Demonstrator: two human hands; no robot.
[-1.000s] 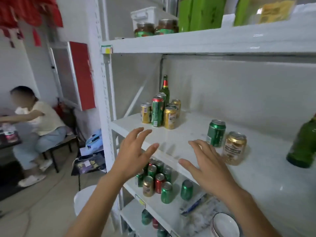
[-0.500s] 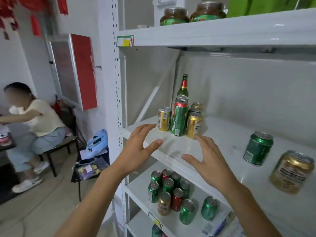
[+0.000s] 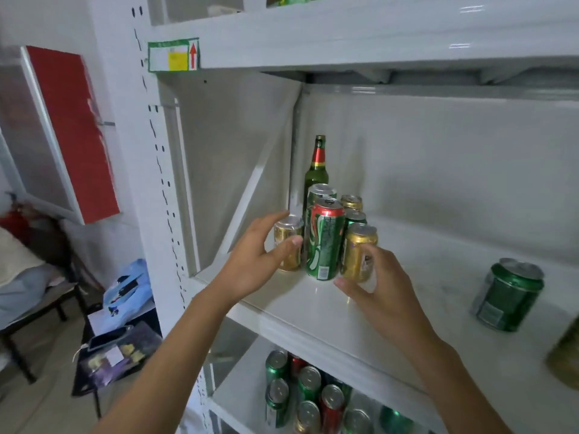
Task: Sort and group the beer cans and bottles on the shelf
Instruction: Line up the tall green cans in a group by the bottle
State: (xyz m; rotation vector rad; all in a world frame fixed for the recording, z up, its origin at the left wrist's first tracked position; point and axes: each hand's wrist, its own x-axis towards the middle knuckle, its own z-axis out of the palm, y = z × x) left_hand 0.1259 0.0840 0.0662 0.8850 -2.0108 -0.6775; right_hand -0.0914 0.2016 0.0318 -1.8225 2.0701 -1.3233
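At the shelf's [image 3: 438, 277] back left corner stands a cluster: a green bottle [image 3: 316, 170], a tall green can with a red top [image 3: 324, 242], another tall green can [image 3: 321, 192] behind it, and several short gold and green cans. My left hand [image 3: 257, 261] curves round the left gold can [image 3: 286, 245], thumb in front and fingers behind, without a plain grip. My right hand [image 3: 379, 292] is spread beside the front right gold can [image 3: 357, 249], fingertips at its lower side. A lone green can [image 3: 509, 296] stands further right.
Part of a gold can [image 3: 565, 355] shows at the right edge. The lower shelf holds several green, red and gold cans [image 3: 308, 389]. The white upright post [image 3: 147, 183] bounds the shelf on the left. A red cabinet door [image 3: 75, 130] and a chair with papers lie beyond.
Both hands have moved forward and left from the shelf's front edge to the can cluster. The view has closed in on that corner.
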